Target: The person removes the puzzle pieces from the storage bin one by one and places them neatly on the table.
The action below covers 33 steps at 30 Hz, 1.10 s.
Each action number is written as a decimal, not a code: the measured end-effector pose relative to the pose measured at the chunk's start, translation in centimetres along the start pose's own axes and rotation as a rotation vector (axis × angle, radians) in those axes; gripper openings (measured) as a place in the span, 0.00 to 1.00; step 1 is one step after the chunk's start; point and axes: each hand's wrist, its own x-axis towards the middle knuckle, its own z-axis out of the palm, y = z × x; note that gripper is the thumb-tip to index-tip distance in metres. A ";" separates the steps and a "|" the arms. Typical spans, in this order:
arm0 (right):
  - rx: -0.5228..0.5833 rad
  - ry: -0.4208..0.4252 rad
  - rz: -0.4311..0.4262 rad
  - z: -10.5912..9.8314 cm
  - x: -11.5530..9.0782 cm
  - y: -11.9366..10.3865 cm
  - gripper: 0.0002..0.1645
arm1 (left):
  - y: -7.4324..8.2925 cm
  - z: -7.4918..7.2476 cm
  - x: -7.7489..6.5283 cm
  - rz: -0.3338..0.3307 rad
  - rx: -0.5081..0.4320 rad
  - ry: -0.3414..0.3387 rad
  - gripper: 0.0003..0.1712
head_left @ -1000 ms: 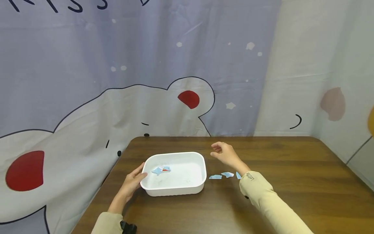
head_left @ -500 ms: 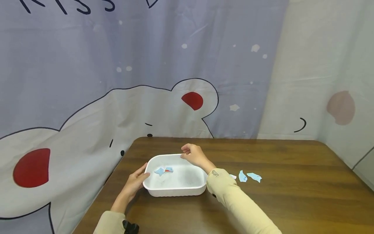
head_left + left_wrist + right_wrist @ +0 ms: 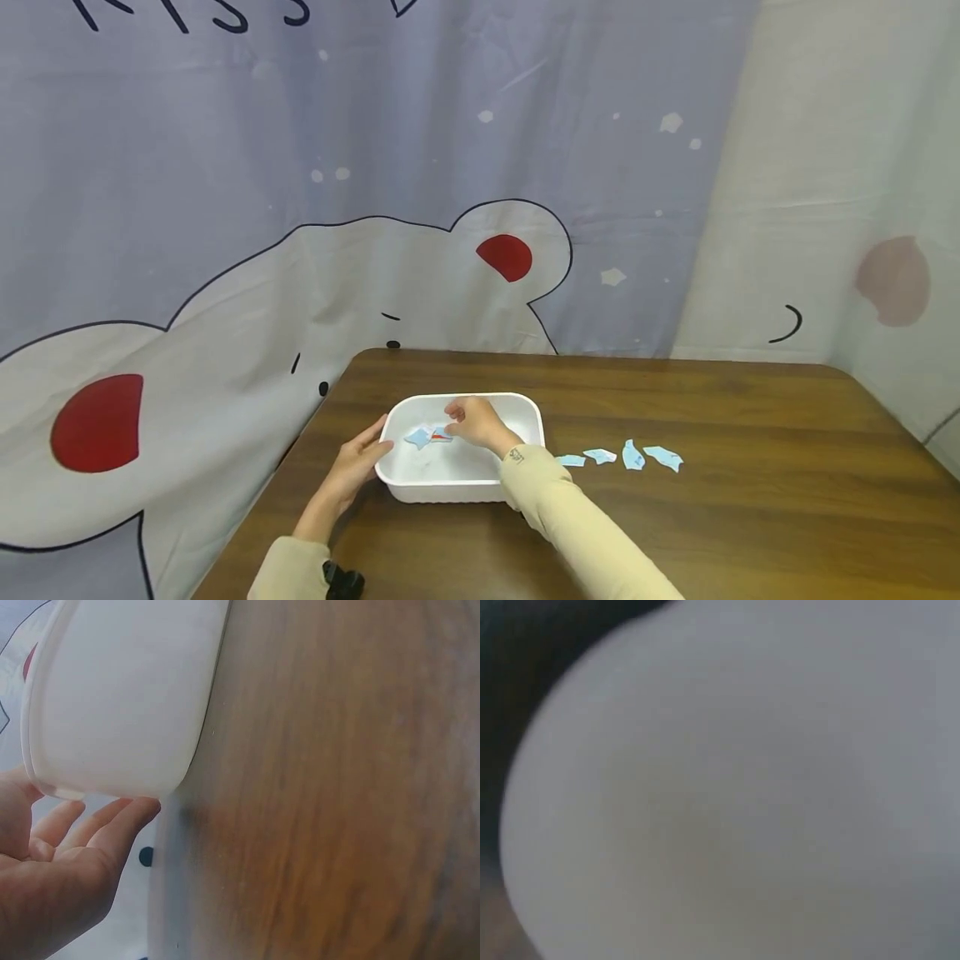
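A white rectangular tub [image 3: 465, 493] stands on the table, and my left hand [image 3: 352, 467] holds its left end. The thumb lies at the rim; in the left wrist view the fingers [image 3: 124, 825] are against the outer wall. Inside the tub lie light blue jagged pieces, a plain one [image 3: 417, 437] and one with a red mark [image 3: 442, 435], side by side. My right hand [image 3: 480, 423] is over the tub, fingers loosely bent, nothing seen between them, fingertips right by the red-marked piece. A blurred pale surface [image 3: 742, 780] fills most of the right wrist view.
Several similar light blue pieces lie in a row on the brown wooden table [image 3: 750, 500] right of the tub, among them a white-edged one [image 3: 600, 456] and a long one [image 3: 663, 457]. A printed curtain [image 3: 420, 283] hangs behind the table.
My right hand has moved left from above the pieces on the table, across the tub's rim and down into the tub. The left hand keeps its place at the tub's left end.
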 end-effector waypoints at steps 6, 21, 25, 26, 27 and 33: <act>0.000 -0.007 0.070 1.6 0.3 0.1 0.23 | 0.1 0.0 -0.1 0.009 0.014 -0.010 0.34; -0.120 -0.025 0.052 2.2 0.2 1.2 0.27 | 0.3 0.5 0.2 0.013 -0.003 -0.009 0.34; -0.158 -0.004 0.017 2.6 0.4 1.3 0.26 | 0.1 0.3 0.3 0.013 0.002 0.002 0.33; -0.175 0.001 0.008 2.8 0.5 1.4 0.24 | 0.1 0.2 0.3 0.010 0.004 0.009 0.33; -0.193 0.006 0.004 2.9 0.5 1.4 0.23 | 0.0 0.2 0.3 0.007 0.009 0.013 0.33; -0.341 0.029 -0.021 3.7 0.2 1.5 0.12 | -0.2 0.2 0.2 0.002 0.012 0.017 0.33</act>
